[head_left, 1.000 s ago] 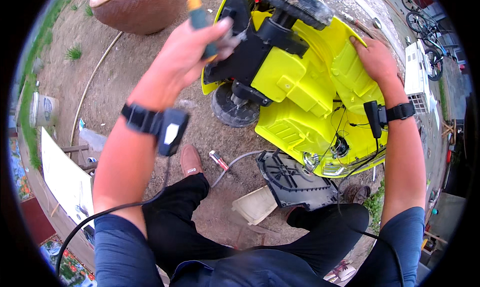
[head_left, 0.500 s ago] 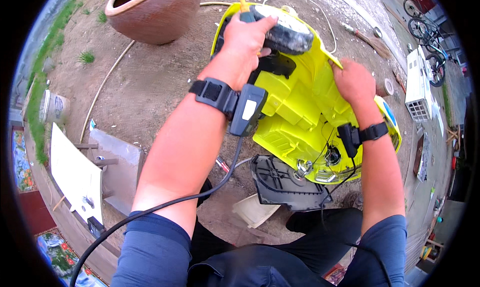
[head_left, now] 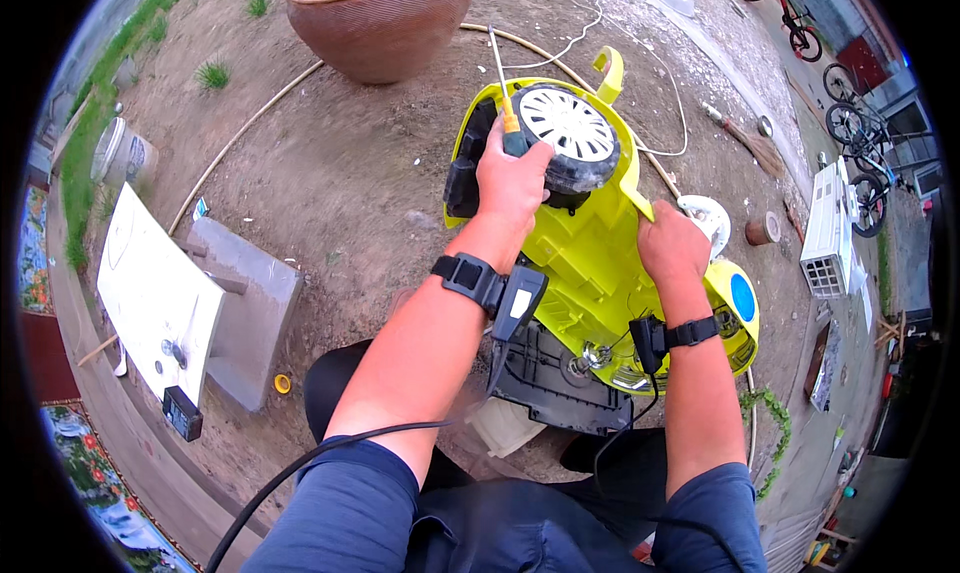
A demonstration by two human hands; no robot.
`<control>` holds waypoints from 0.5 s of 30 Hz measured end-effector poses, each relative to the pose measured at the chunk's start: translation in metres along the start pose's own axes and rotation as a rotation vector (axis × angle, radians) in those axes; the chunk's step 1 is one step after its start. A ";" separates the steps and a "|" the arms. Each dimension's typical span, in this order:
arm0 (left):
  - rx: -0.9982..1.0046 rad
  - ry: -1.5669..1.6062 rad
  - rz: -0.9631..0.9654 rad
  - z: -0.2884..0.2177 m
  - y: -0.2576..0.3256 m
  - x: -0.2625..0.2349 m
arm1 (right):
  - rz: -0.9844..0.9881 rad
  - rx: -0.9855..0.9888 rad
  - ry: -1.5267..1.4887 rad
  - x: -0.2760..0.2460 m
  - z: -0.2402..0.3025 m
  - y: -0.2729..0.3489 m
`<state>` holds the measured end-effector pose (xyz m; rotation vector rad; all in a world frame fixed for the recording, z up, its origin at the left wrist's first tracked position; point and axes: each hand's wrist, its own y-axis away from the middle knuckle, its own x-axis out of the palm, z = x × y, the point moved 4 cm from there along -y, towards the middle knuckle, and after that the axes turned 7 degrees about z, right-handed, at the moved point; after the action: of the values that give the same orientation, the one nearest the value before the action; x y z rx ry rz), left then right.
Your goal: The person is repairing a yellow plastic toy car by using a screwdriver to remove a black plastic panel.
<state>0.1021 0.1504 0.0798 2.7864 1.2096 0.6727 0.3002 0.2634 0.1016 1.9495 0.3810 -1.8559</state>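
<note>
A yellow plastic toy car body point(head_left: 570, 248) lies with its hollow underside facing me. At its far end sits a black wheel with a white spoked hubcap point(head_left: 568, 123). My left hand point(head_left: 512, 178) is closed round the handle of a screwdriver point(head_left: 512, 123), its shaft pointing up and away; the same hand rests against the wheel's near left side. My right hand point(head_left: 676, 241) grips the body's right edge. Below, a black ribbed plastic panel point(head_left: 565, 383) lies on the ground near my knees, partly hidden by the body.
A large brown clay pot point(head_left: 385, 23) stands at the far left, with a hose point(head_left: 235, 133) running over the dirt. A white board point(head_left: 155, 293) carrying small items is at left. A broom point(head_left: 750, 143), a white cabinet point(head_left: 828, 228) and bicycles point(head_left: 860, 123) are at right.
The view has shifted, and the body now appears tilted differently, with the wheel's hubcap facing me more fully. Both hands keep their holds; the screwdriver shows more clearly.
</note>
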 end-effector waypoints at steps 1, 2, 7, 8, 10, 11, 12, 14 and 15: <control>-0.007 0.004 -0.014 0.000 0.002 -0.001 | 0.012 0.008 0.002 -0.002 0.001 0.001; -0.014 0.007 -0.027 0.000 0.004 -0.001 | 0.023 0.015 0.004 -0.004 0.003 0.002; 0.051 0.033 -0.048 0.006 0.008 -0.014 | 0.014 0.006 0.020 -0.002 0.007 0.005; 0.059 0.012 -0.058 0.007 0.008 -0.016 | 0.011 -0.003 0.030 -0.002 0.006 0.005; 0.150 -0.057 -0.070 0.011 0.007 -0.025 | 0.003 -0.039 0.035 -0.002 0.003 0.005; 0.181 -0.055 -0.076 0.015 0.008 -0.028 | 0.000 -0.058 0.038 -0.001 0.003 0.004; 0.149 -0.057 -0.075 0.012 0.014 -0.027 | -0.025 -0.093 0.025 -0.001 0.001 0.004; 0.070 -0.078 -0.074 0.005 0.026 -0.029 | -0.074 -0.159 0.003 0.001 -0.002 0.005; 0.019 -0.096 -0.067 0.000 0.033 -0.030 | -0.079 -0.163 0.014 0.000 -0.005 0.006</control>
<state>0.1072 0.1060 0.0749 2.7442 1.2911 0.5194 0.3072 0.2606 0.1022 1.8630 0.6026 -1.7993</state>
